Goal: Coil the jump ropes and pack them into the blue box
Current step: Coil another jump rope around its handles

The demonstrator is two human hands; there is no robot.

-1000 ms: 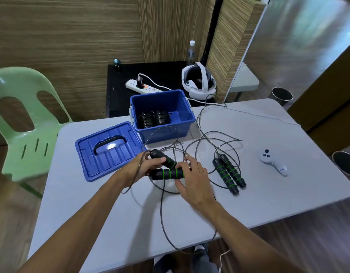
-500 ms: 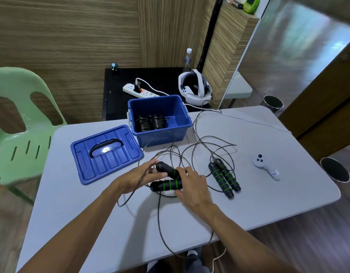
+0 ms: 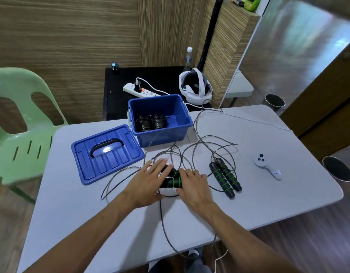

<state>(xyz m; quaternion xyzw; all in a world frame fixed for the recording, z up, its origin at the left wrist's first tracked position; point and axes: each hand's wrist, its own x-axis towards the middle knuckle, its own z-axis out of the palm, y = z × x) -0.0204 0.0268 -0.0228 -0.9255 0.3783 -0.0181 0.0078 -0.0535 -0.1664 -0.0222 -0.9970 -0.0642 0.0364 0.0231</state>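
Observation:
Two black jump rope handles with green rings [image 3: 173, 181] lie together at the middle of the grey table. My left hand [image 3: 148, 180] rests flat on their left ends with its fingers straight. My right hand [image 3: 193, 182] grips their right ends between fingers and thumb. Their thin cable [image 3: 162, 219] loops around my hands and runs off the table's near edge. A second pair of handles [image 3: 225, 179] lies to the right amid its own loose cable. The open blue box [image 3: 160, 138] stands behind, with coiled ropes [image 3: 151, 123] in its left half.
The blue lid [image 3: 106, 153] lies left of the box. A white controller [image 3: 267, 166] sits at the right of the table [image 3: 278, 200]. A headset [image 3: 195, 88] and power strip [image 3: 140, 90] sit on a black stand behind. A green chair [image 3: 18, 119] stands at the left.
My left hand has opened from a grip on the upper handle and now lies flat over both. The two handles sit closer together. My head has shifted slightly.

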